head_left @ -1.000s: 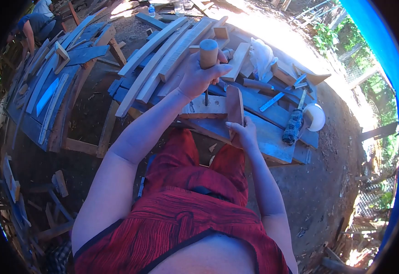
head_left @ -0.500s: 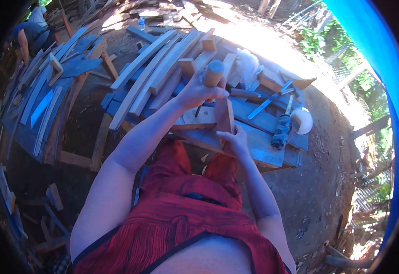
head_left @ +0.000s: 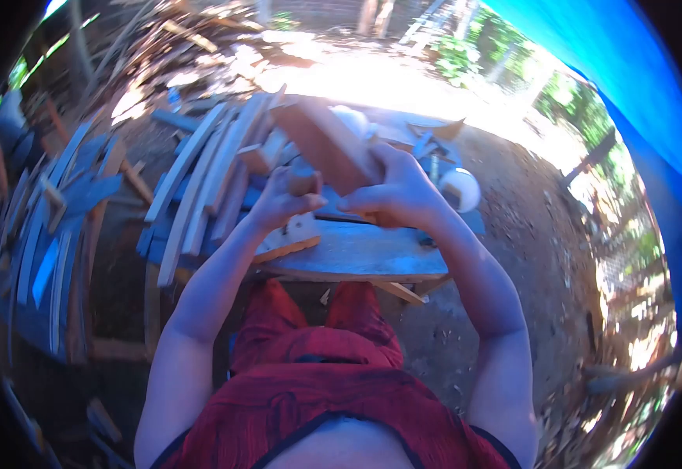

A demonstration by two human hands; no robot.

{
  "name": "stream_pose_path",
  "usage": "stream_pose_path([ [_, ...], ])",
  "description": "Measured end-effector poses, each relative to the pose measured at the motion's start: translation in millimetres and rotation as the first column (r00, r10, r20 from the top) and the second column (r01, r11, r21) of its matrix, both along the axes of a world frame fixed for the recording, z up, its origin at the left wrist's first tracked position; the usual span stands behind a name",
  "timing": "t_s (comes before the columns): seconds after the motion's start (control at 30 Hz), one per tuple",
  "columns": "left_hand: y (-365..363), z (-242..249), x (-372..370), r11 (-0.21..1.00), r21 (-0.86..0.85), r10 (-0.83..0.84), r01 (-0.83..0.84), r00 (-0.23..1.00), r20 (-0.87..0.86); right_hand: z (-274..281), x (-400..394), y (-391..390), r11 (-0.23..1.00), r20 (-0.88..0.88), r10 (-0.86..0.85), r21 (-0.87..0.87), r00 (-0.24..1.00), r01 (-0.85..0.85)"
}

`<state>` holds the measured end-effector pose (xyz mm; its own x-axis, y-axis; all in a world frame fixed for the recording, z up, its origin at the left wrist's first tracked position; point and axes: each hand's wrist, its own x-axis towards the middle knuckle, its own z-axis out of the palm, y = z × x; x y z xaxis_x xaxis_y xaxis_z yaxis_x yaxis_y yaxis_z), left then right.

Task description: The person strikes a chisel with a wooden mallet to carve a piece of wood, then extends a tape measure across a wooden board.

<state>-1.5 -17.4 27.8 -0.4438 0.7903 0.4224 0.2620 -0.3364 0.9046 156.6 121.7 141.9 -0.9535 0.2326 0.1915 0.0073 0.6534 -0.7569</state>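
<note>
- While the right hand grips a tilted wood block, its fingers clamp one end.
- Left hand: fingers curled around a wooden handle.

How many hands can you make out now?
2: left hand around a round wooden handle, right hand gripping a wooden block. Others may be hidden at the blurred far left.

Sunlight glares white across the far ground; bluish shade dims the bench; edges curve and smear.
</note>
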Motion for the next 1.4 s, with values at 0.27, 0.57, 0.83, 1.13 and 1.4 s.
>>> stream_pose_path([
  [0.27, 13.5, 2.3, 20.4, 0.995, 0.1, 0.004, -0.007, 1.0, 0.031, 6.5, 10.8, -13.0, 0.985, -0.506, -0.035, 0.129, 0.862, 0.116],
  [0.57, 5.9, -2.8, 7.2, 0.999, -0.03, -0.028, 0.03, 0.998, 0.053, 17.1, 23.7, -9.8, 0.989, -0.32, -0.108, 0.063, 0.941, 0.135],
  [0.83, 1.3, -1.9, 6.6, 0.999, 0.005, 0.045, -0.046, 0.992, 0.116, 22.4, 28.8, -3.2, 0.911, 0.063, -0.146, 0.398, 0.987, 0.109],
  [1.13, -1.3, -5.6, 3.3, 0.994, -0.043, 0.106, -0.1, 0.978, 0.178, 9.8, 24.3, -1.7, 0.927, 0.131, -0.159, 0.36, 0.979, 0.102],
  [1.4, 3.1, -5.7, 8.5, 0.997, 0.045, 0.061, -0.069, 0.985, 0.164, -10.4, 21.0, -4.7, 0.932, 0.022, -0.09, 0.355, 0.996, 0.076],
])
